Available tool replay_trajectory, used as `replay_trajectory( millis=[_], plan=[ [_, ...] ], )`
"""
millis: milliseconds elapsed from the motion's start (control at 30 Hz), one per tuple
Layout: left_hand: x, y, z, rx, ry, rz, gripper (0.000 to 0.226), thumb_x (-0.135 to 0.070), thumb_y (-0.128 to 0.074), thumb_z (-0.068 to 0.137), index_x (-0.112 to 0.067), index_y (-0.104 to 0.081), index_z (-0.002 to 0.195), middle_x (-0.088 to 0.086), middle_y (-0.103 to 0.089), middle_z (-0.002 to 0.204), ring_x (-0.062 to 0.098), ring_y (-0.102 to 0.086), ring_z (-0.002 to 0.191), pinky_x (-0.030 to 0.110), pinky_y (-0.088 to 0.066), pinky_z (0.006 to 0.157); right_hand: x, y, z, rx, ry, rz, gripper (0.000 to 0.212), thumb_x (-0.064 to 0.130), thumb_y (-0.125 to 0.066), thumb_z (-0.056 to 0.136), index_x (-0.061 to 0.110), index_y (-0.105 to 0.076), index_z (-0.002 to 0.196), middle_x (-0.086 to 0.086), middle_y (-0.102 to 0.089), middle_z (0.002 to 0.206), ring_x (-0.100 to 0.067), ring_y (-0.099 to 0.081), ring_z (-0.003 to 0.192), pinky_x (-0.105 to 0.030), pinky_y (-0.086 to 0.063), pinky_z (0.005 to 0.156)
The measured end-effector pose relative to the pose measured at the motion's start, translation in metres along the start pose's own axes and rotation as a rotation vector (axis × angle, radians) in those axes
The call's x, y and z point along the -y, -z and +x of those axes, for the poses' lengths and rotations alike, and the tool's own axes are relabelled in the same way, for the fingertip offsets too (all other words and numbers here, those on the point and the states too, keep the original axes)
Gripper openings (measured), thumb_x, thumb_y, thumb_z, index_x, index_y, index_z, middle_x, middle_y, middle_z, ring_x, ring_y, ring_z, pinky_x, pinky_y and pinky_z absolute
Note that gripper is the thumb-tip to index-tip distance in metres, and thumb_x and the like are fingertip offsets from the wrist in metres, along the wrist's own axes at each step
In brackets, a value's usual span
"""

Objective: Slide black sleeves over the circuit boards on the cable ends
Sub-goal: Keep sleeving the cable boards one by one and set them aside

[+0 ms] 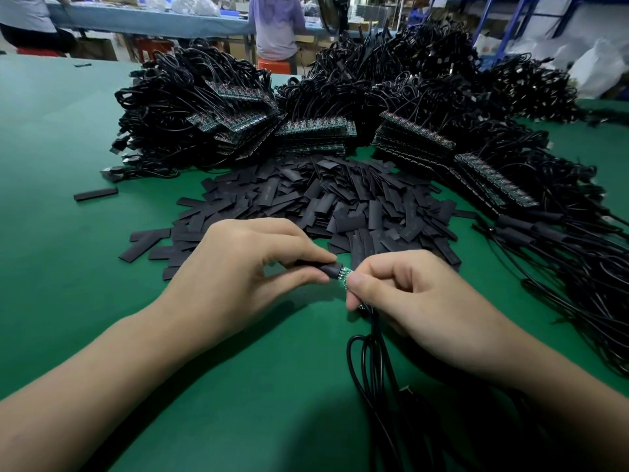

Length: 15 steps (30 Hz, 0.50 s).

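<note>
My left hand (245,267) pinches a black sleeve (328,269) between thumb and fingers. The sleeve's open end sits over the tip of a small green circuit board (344,275). My right hand (415,298) grips that board at its cable end, thumb on top. Its black cable (367,362) loops down toward the near edge of the table. Most of the sleeve is hidden inside my left fingers.
A heap of loose black sleeves (326,206) lies just beyond my hands on the green table (68,233). Behind it stand stacks of cables with bare boards (313,131). Sleeved cables (531,229) lie at the right. A person (275,25) sits at a far bench.
</note>
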<state>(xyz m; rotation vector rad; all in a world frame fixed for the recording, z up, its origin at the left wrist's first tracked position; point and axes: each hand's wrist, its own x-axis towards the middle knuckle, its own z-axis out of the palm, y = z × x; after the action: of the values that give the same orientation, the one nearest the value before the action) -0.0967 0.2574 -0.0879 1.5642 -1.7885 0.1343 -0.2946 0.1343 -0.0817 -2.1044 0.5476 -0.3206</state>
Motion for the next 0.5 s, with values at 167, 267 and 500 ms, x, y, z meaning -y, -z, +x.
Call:
replay_trajectory(
  millis=[167,267,500],
  plan=[
    [0.001,0.002,0.002,0.014,-0.054,0.034,0.02,-0.033,-0.078,0.089,-0.022,-0.081,0.106,-0.011,-0.073,0.099,0.004,-0.069,0.087,0.026,-0.056,0.074,0.007,0.005,0.002,0.062,-0.026,0.012,0.032,0.038,-0.058,0.102,0.02,-0.073,0.081,0.006,-0.033,0.049,-0.011,-0.026,0.045,-0.022,-0.018,0.043],
    [0.001,0.004,0.002,0.001,-0.089,0.081,0.02,-0.031,-0.078,0.089,-0.022,-0.081,0.106,-0.01,-0.074,0.098,0.008,-0.069,0.085,0.03,-0.056,0.071,0.008,0.007,0.006,0.131,-0.097,0.196,0.033,0.032,-0.058,0.102,0.019,-0.073,0.076,0.007,-0.038,0.048,-0.011,-0.031,0.042,-0.019,-0.024,0.042],
    [0.003,0.004,0.0,-0.036,-0.102,0.102,0.019,-0.029,-0.08,0.088,-0.02,-0.081,0.104,-0.008,-0.073,0.096,0.011,-0.069,0.081,0.033,-0.056,0.069,0.01,0.004,0.014,0.207,-0.145,0.275,0.036,0.031,-0.055,0.105,0.022,-0.075,0.076,0.009,-0.036,0.051,-0.01,-0.028,0.043,-0.019,-0.026,0.043]
  ],
)
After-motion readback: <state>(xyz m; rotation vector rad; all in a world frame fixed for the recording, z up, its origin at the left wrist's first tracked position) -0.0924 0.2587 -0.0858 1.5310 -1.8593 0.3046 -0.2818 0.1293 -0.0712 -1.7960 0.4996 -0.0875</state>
